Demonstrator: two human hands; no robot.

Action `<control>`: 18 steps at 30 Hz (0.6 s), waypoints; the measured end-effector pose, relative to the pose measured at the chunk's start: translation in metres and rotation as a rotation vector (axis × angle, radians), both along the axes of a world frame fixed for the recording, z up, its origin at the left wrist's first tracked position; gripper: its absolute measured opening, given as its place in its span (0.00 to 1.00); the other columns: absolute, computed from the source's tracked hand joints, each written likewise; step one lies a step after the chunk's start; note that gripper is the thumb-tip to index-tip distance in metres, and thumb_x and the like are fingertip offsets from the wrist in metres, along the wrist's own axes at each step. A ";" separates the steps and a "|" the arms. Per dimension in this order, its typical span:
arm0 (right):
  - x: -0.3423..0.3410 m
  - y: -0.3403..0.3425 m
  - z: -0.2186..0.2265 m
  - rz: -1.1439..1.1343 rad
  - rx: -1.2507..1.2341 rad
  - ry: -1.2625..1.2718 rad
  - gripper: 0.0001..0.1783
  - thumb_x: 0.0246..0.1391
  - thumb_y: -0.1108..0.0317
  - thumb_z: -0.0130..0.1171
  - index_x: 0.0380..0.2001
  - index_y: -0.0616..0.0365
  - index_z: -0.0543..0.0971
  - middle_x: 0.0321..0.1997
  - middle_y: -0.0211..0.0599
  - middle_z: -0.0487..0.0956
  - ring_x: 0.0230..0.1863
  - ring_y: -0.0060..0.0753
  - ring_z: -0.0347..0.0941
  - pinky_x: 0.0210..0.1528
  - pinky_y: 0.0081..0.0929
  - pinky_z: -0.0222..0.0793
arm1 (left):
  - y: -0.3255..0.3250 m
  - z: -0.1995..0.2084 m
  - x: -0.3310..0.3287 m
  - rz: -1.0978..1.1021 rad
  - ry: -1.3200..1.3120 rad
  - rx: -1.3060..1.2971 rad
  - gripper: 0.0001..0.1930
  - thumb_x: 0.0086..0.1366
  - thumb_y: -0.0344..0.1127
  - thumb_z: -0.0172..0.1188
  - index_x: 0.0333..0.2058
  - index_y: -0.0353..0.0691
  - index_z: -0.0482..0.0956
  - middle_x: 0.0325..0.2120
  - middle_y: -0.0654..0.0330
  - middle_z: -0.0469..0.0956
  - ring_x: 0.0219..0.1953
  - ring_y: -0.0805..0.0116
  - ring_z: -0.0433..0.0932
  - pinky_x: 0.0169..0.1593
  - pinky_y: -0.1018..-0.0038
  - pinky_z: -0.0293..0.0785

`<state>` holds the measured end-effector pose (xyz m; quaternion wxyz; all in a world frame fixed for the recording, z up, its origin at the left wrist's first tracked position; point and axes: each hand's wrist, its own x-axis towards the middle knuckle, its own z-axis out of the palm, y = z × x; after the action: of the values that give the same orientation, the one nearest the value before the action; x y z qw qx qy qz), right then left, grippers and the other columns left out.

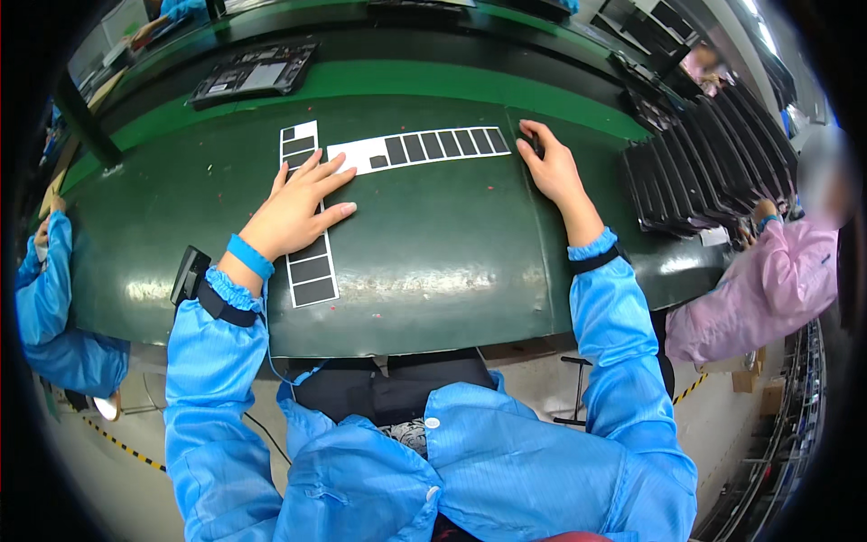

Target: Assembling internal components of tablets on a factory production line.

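Observation:
My left hand [291,210] lies spread, palm down, over a white strip of black rectangular stickers [312,269] that runs toward me on the green tabletop. Its fingertips reach the left end of a second strip of black stickers [438,145], which lies crosswise. On that second strip, part of the white backing at the left is bare. Just past its right end, my right hand [558,173] is closed around a small black object [536,144], mostly hidden by the fingers. Exactly what that object is I cannot make out.
An opened laptop base [257,74] sits on the shelf beyond the table. To the right stands a row of black trays or panels [713,163] beside a person in a pink sleeve [768,289]. A blue-sleeved person [50,280] is at the left edge.

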<state>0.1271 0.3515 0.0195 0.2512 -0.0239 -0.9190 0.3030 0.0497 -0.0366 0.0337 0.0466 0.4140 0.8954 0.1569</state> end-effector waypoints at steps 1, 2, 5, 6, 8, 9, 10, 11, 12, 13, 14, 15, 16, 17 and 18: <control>-0.010 0.005 -0.005 -0.054 0.198 -0.004 0.20 0.58 0.61 0.55 0.51 0.58 0.74 0.48 0.47 0.79 0.49 0.45 0.75 0.54 0.36 0.68 | -0.002 0.000 -0.001 0.003 -0.006 0.004 0.26 0.66 0.47 0.55 0.62 0.51 0.66 0.66 0.60 0.57 0.70 0.53 0.46 0.68 0.45 0.37; -0.020 0.014 -0.004 -0.079 0.191 0.008 0.21 0.58 0.60 0.56 0.52 0.58 0.73 0.49 0.49 0.78 0.50 0.48 0.74 0.54 0.37 0.68 | -0.002 0.001 -0.002 0.017 -0.017 -0.007 0.26 0.66 0.47 0.55 0.62 0.51 0.66 0.66 0.60 0.57 0.70 0.53 0.46 0.68 0.45 0.37; -0.037 0.003 0.009 -0.161 0.198 -0.161 0.25 0.58 0.56 0.55 0.55 0.57 0.71 0.54 0.51 0.75 0.55 0.51 0.71 0.56 0.38 0.67 | -0.008 0.000 -0.001 0.003 0.001 0.048 0.27 0.65 0.46 0.56 0.62 0.51 0.66 0.66 0.60 0.57 0.71 0.55 0.47 0.69 0.47 0.38; -0.040 0.006 0.004 -0.138 0.235 -0.145 0.25 0.58 0.55 0.55 0.55 0.57 0.71 0.55 0.50 0.74 0.56 0.50 0.70 0.56 0.37 0.66 | -0.007 0.001 -0.001 0.003 0.006 0.032 0.27 0.65 0.46 0.56 0.62 0.51 0.66 0.66 0.60 0.57 0.70 0.55 0.47 0.69 0.47 0.39; -0.045 0.012 -0.001 -0.116 0.269 -0.131 0.25 0.59 0.54 0.54 0.55 0.57 0.71 0.55 0.50 0.74 0.57 0.50 0.70 0.57 0.37 0.66 | -0.004 0.004 -0.003 0.001 0.010 0.014 0.27 0.65 0.46 0.56 0.62 0.51 0.66 0.66 0.60 0.57 0.70 0.56 0.47 0.69 0.48 0.39; -0.042 0.006 0.002 -0.120 0.231 -0.164 0.25 0.59 0.54 0.54 0.55 0.58 0.71 0.56 0.50 0.74 0.57 0.49 0.70 0.58 0.36 0.65 | -0.006 0.003 -0.002 0.003 0.019 0.029 0.27 0.65 0.45 0.57 0.62 0.50 0.65 0.67 0.60 0.56 0.70 0.55 0.47 0.69 0.48 0.39; -0.039 0.003 0.002 -0.125 0.193 -0.197 0.26 0.59 0.54 0.54 0.55 0.58 0.71 0.56 0.50 0.73 0.57 0.49 0.69 0.59 0.35 0.65 | -0.008 0.002 -0.001 0.004 0.029 0.044 0.28 0.65 0.45 0.57 0.62 0.50 0.65 0.67 0.60 0.56 0.70 0.55 0.47 0.69 0.48 0.39; -0.037 0.003 0.000 -0.129 0.191 -0.202 0.26 0.59 0.54 0.54 0.55 0.58 0.71 0.56 0.50 0.73 0.57 0.49 0.69 0.59 0.35 0.65 | -0.009 0.001 -0.001 0.000 0.024 0.042 0.28 0.65 0.45 0.57 0.62 0.50 0.65 0.67 0.60 0.56 0.70 0.55 0.47 0.69 0.48 0.39; -0.039 0.004 0.000 -0.118 0.175 -0.202 0.25 0.59 0.54 0.54 0.55 0.57 0.72 0.56 0.49 0.73 0.57 0.49 0.69 0.58 0.35 0.65 | -0.010 0.002 -0.002 0.011 0.019 0.051 0.28 0.65 0.44 0.57 0.62 0.50 0.65 0.67 0.60 0.55 0.70 0.55 0.47 0.69 0.48 0.39; -0.041 0.004 0.001 -0.107 0.159 -0.202 0.25 0.59 0.55 0.54 0.55 0.57 0.72 0.57 0.49 0.73 0.57 0.49 0.70 0.58 0.35 0.65 | -0.010 0.003 -0.003 0.022 0.016 0.059 0.28 0.64 0.44 0.57 0.62 0.50 0.65 0.67 0.60 0.55 0.70 0.55 0.47 0.69 0.49 0.39; -0.040 0.003 0.003 -0.108 0.158 -0.200 0.25 0.59 0.55 0.54 0.55 0.57 0.72 0.57 0.49 0.73 0.57 0.49 0.70 0.58 0.35 0.65 | -0.010 0.003 -0.004 0.020 0.018 0.058 0.28 0.64 0.44 0.57 0.62 0.50 0.65 0.67 0.60 0.55 0.70 0.55 0.47 0.69 0.49 0.39; -0.036 0.001 0.006 -0.109 0.143 -0.240 0.25 0.59 0.55 0.54 0.55 0.56 0.72 0.57 0.49 0.73 0.57 0.50 0.70 0.58 0.35 0.65 | -0.010 0.001 -0.004 0.016 0.020 0.075 0.28 0.64 0.44 0.57 0.62 0.49 0.65 0.67 0.59 0.56 0.70 0.54 0.48 0.69 0.50 0.40; -0.034 0.000 0.007 -0.109 0.128 -0.279 0.24 0.59 0.55 0.54 0.55 0.55 0.72 0.56 0.49 0.73 0.57 0.50 0.70 0.57 0.35 0.66 | -0.010 0.000 -0.004 0.011 0.022 0.090 0.28 0.65 0.44 0.57 0.62 0.49 0.65 0.66 0.59 0.56 0.70 0.54 0.49 0.69 0.50 0.40; -0.033 0.000 0.005 -0.109 0.126 -0.277 0.24 0.59 0.55 0.54 0.55 0.55 0.72 0.56 0.49 0.73 0.57 0.50 0.70 0.57 0.35 0.66 | -0.011 -0.001 -0.004 0.006 0.025 0.106 0.27 0.65 0.44 0.57 0.62 0.49 0.66 0.66 0.58 0.57 0.70 0.54 0.49 0.69 0.51 0.41; -0.034 0.004 0.003 -0.127 0.128 -0.262 0.24 0.58 0.55 0.55 0.55 0.55 0.72 0.56 0.49 0.74 0.56 0.50 0.71 0.57 0.35 0.66 | -0.011 -0.002 -0.004 0.007 0.029 0.108 0.27 0.65 0.44 0.57 0.62 0.49 0.66 0.66 0.58 0.57 0.70 0.54 0.49 0.69 0.51 0.41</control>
<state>0.0929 0.3552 0.0228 0.1487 -0.1050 -0.9580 0.2217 0.0456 -0.0477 0.0322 0.0106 0.4150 0.8877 0.1991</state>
